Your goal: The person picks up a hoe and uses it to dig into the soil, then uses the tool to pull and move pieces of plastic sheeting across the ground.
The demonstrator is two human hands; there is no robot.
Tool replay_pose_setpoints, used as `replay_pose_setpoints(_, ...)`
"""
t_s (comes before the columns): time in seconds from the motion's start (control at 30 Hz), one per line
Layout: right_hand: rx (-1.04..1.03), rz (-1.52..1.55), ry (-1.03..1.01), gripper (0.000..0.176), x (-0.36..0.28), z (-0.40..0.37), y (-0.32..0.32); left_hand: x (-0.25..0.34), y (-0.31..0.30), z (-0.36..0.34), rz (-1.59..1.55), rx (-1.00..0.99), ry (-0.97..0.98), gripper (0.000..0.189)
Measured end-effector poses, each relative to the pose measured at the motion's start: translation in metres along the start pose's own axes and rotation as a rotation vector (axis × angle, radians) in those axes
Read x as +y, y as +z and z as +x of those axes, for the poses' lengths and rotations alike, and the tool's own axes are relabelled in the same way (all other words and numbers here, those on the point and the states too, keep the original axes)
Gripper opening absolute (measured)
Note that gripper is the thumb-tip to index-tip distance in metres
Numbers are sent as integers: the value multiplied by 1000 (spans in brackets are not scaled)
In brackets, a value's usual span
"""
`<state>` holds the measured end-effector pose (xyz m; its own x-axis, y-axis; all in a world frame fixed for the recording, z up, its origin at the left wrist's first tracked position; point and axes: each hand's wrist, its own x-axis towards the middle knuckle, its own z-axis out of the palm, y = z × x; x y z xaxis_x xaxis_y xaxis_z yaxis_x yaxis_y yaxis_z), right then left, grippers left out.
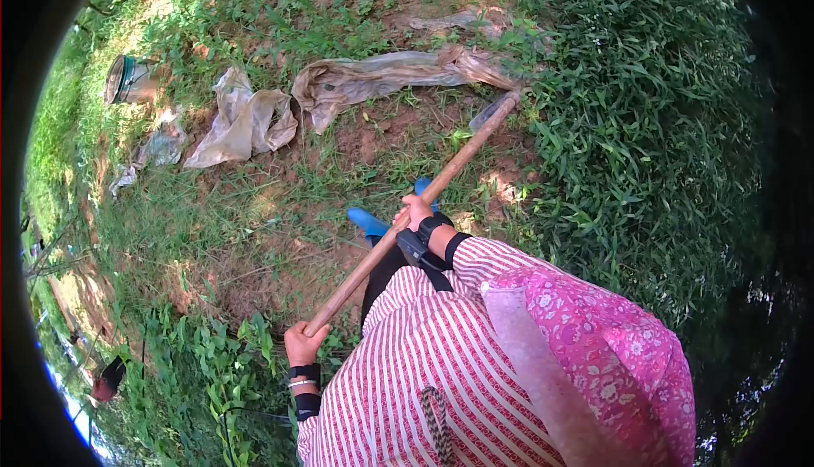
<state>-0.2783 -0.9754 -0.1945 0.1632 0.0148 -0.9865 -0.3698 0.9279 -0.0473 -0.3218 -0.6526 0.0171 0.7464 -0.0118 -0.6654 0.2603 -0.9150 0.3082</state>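
A long wooden hoe handle [458, 164] runs slantwise from lower left to upper right. My left hand [302, 345] is closed around its near end. Farther up, my right hand [414, 212] grips the shaft, thumb along the wood. At the far end, a grey metal hoe blade [487, 114] rests low by the soil, partly hidden by the handle and grass. Just beyond it, a dirty plastic sheet [381, 77] lies crumpled on the ground, its right end close to the hoe head.
Dense leafy plants [644, 111] fill the right side. More crumpled plastic [246, 119] lies left of centre, near a bucket [131, 80] tipped on its side. My blue boots [366, 221] stand on grassy soil. Low green plants [212, 374] grow at lower left.
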Motion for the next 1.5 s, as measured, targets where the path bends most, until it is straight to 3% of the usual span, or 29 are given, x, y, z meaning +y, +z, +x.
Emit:
replay_pose_setpoints(0.1,19,35,-161,16,-62,-4,-27,35,41,28,-19,-17,87,35)
replay_pose_setpoints(0.2,62,68,-242,20,-136,-18,-39,113,54,44,-59,-30,179,33)
replay_pose_setpoints(0.33,12,62,-282,25,-186,-20,-45,141,67,57,-193,-63,310,31)
replay_pose_setpoints(0.47,89,5,-213,22,-135,1,-29,122,53,41,-82,-51,246,32)
replay_pose_setpoints(0.5,53,55,-76,20,-113,10,-26,108,45,32,-37,-32,203,32)
replay_pose_setpoints(0.53,-3,34,-159,19,-82,37,-30,96,35,22,37,-12,153,32)
replay_pose_setpoints(0.63,-3,86,-12,17,-25,27,-25,58,9,1,111,-30,26,33)
replay_pose_setpoints(0.8,20,49,-13,17,-21,0,-28,33,11,10,56,-23,79,35)
replay_pose_setpoints(0.93,26,120,-144,20,-86,12,-67,67,45,52,60,-83,215,37)
replay_pose_setpoints(1.0,71,176,-199,26,-139,-2,-88,122,62,67,95,-104,321,32)
replay_pose_setpoints(1.13,98,250,-413,22,-239,-23,-136,211,98,87,31,-221,518,33)
replay_pose_setpoints(1.23,174,246,-519,21,-274,-40,-145,259,104,91,64,-254,610,35)
replay_pose_setpoints(1.33,214,102,-508,19,-262,-14,-148,271,97,87,88,-274,583,36)
replay_pose_setpoints(1.43,29,-26,-351,18,-185,21,-132,241,52,61,253,-175,539,34)
replay_pose_setpoints(1.47,1,203,-258,17,-149,28,-120,219,40,51,260,-108,502,33)
replay_pose_setpoints(1.5,10,237,-192,16,-120,20,-111,193,33,44,306,-118,433,32)
